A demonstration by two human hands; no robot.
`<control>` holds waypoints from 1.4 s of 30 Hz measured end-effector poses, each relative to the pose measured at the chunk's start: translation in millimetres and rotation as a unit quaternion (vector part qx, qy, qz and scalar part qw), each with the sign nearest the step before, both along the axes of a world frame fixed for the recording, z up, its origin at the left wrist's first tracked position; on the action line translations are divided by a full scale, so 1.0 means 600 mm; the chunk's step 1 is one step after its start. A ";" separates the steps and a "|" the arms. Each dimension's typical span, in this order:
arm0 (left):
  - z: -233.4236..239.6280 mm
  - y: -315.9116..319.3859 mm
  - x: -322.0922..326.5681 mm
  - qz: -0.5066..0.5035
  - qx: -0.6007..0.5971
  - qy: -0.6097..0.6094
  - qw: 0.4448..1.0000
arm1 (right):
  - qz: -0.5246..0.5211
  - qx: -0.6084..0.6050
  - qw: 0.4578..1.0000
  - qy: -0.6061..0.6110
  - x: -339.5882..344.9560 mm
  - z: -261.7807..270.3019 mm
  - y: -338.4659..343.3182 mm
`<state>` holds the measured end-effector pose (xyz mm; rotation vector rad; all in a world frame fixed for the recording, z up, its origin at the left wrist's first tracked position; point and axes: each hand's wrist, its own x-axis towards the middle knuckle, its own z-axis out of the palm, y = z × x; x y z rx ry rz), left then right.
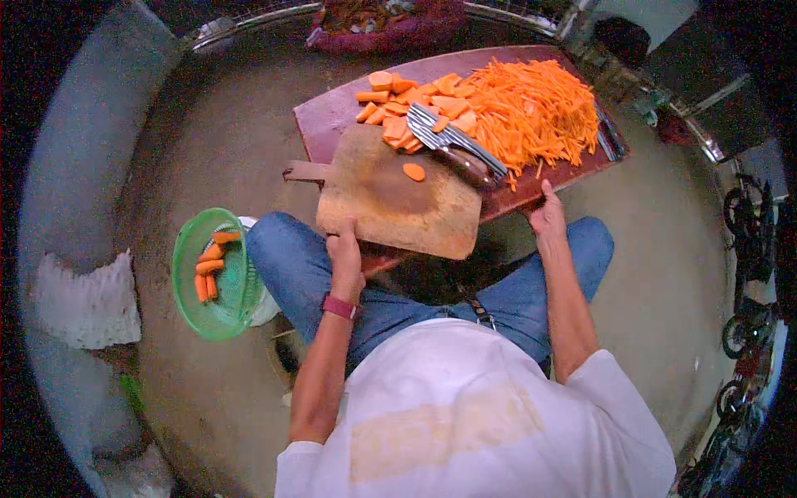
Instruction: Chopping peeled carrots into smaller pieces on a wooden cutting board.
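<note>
My left hand (pixel 346 249) grips the near edge of a wooden cutting board (pixel 355 205) and perhaps the red board under it. With its thumb on top, my right hand (pixel 548 208) holds the near right edge of the large red board (pixel 330 112). The wooden board overlaps the red one, its handle pointing left, and carries one carrot slice (pixel 413 172). A knife (pixel 457 140) with a brown handle and slotted blade lies across the boards. Carrot slices (pixel 436 93) sit on the red board beside a heap of shredded carrot (pixel 535 112).
To the left, a green plastic basket (pixel 233 314) holds several carrot pieces (pixel 210 266). More utensils (pixel 609 134) lie at the red board's right end. A magenta container (pixel 367 42) stands beyond the boards. Motorcycles (pixel 738 336) are parked at the far right.
</note>
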<state>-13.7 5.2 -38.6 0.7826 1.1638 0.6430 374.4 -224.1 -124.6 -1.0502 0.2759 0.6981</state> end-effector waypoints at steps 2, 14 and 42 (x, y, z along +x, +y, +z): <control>-0.019 0.011 -0.025 0.004 0.013 0.003 1.000 | 0.040 0.138 0.990 -0.015 -0.037 0.027 0.027; -0.044 -0.015 -0.056 -0.023 0.002 -0.102 0.995 | 0.139 -0.028 0.989 -0.034 -0.108 0.094 -0.049; 0.059 0.128 0.186 -0.231 0.698 0.302 0.607 | 0.393 -0.317 0.572 -0.646 -0.153 0.343 0.162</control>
